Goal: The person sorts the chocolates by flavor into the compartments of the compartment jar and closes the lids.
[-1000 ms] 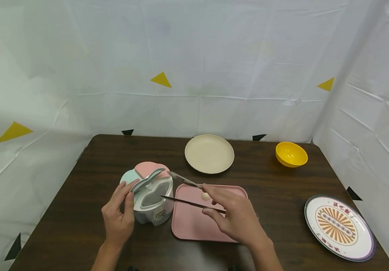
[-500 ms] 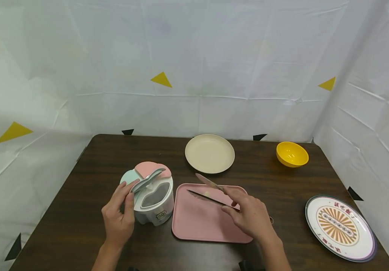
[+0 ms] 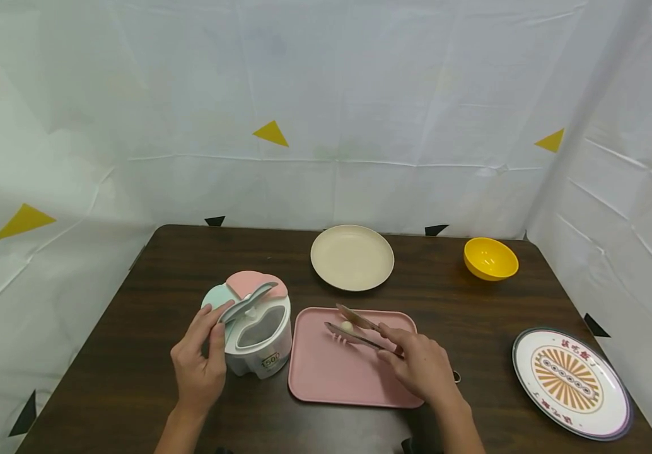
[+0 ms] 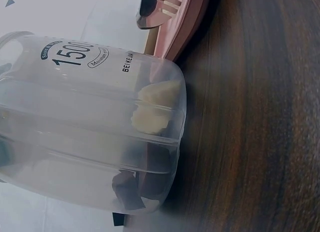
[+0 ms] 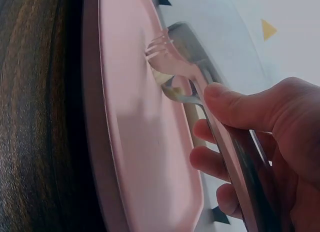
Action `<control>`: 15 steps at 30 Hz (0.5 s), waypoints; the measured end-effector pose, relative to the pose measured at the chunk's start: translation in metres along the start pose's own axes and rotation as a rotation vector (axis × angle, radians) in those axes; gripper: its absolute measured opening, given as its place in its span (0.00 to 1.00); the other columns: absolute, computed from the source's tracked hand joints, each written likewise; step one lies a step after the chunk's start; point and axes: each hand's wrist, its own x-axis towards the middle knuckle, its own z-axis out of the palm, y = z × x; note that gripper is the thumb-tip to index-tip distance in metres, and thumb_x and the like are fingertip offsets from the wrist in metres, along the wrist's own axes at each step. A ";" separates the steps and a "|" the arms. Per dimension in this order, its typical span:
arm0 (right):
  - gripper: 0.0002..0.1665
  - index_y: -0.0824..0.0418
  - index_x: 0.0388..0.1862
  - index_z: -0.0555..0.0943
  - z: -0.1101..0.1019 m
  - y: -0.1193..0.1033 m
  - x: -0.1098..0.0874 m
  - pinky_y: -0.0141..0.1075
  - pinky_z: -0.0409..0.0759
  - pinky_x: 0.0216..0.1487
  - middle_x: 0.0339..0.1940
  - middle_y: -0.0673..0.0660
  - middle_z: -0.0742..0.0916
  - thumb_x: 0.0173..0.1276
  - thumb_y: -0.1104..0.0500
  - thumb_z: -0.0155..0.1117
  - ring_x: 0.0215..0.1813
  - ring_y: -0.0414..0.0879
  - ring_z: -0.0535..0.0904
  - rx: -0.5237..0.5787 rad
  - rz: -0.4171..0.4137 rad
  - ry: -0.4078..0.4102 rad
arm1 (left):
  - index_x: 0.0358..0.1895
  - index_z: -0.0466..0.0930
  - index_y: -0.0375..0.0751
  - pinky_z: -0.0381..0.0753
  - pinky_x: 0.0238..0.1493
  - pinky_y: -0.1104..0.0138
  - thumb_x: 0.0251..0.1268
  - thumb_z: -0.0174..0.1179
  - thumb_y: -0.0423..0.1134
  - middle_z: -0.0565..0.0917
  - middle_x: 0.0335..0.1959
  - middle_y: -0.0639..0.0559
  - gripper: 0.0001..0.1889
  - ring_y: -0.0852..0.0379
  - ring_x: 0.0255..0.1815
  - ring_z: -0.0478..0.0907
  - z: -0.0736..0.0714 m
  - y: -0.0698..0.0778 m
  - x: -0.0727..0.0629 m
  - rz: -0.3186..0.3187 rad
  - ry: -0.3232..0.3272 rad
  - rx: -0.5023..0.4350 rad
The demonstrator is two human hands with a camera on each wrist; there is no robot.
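My left hand [image 3: 200,362] pinches the raised grey flap lid [image 3: 248,302] of a multi-compartment storage box [image 3: 273,364] with pink and mint lids. Through its clear wall, the left wrist view shows pale chunks [image 4: 156,109] and dark pieces [image 4: 128,189] at the bottom. In my right hand [image 3: 419,364] are metal serving tongs [image 3: 362,340], one end forked, as the right wrist view shows. Their tips are spread on either side of a small pale chunk [image 3: 347,326] on the pink tray [image 3: 354,386], close over the tray's surface.
Behind the tray lies a cream plate [image 3: 352,258]. A yellow bowl [image 3: 490,260] stands at the back right, and a patterned white plate [image 3: 567,384] near the right edge of the dark wooden table [image 3: 133,353]. White sheeting [image 3: 331,94] encloses the table.
The tongs have moved right, away from the storage box, and down to the pale chunk on the tray; their tips have drawn closer together. My left hand has stayed at the lid.
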 end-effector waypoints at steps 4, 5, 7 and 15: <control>0.26 0.45 0.57 0.84 0.000 0.001 0.001 0.38 0.66 0.21 0.19 0.39 0.80 0.58 0.55 0.75 0.20 0.40 0.68 -0.002 0.002 0.019 | 0.45 0.82 0.22 0.70 0.64 0.56 0.65 0.54 0.22 0.85 0.42 0.32 0.10 0.53 0.51 0.83 0.000 0.001 0.000 0.000 -0.001 -0.001; 0.26 0.45 0.57 0.85 0.000 0.001 0.001 0.38 0.66 0.21 0.20 0.40 0.80 0.57 0.55 0.75 0.20 0.40 0.68 -0.005 0.000 0.027 | 0.45 0.82 0.22 0.70 0.65 0.56 0.65 0.54 0.22 0.85 0.42 0.32 0.10 0.54 0.51 0.83 0.000 0.001 0.000 0.000 0.000 -0.001; 0.25 0.45 0.56 0.85 0.000 0.001 0.001 0.39 0.66 0.22 0.20 0.41 0.81 0.57 0.55 0.76 0.20 0.41 0.68 -0.011 -0.006 0.040 | 0.45 0.82 0.21 0.70 0.64 0.57 0.65 0.54 0.22 0.85 0.42 0.31 0.10 0.54 0.51 0.83 0.000 0.001 0.000 0.000 -0.001 -0.004; 0.23 0.45 0.53 0.87 0.001 0.001 0.001 0.41 0.69 0.23 0.25 0.47 0.86 0.56 0.55 0.76 0.22 0.44 0.73 -0.043 -0.035 0.075 | 0.45 0.82 0.21 0.70 0.64 0.57 0.65 0.53 0.22 0.85 0.42 0.33 0.10 0.53 0.50 0.83 0.000 0.001 0.001 0.005 -0.002 -0.008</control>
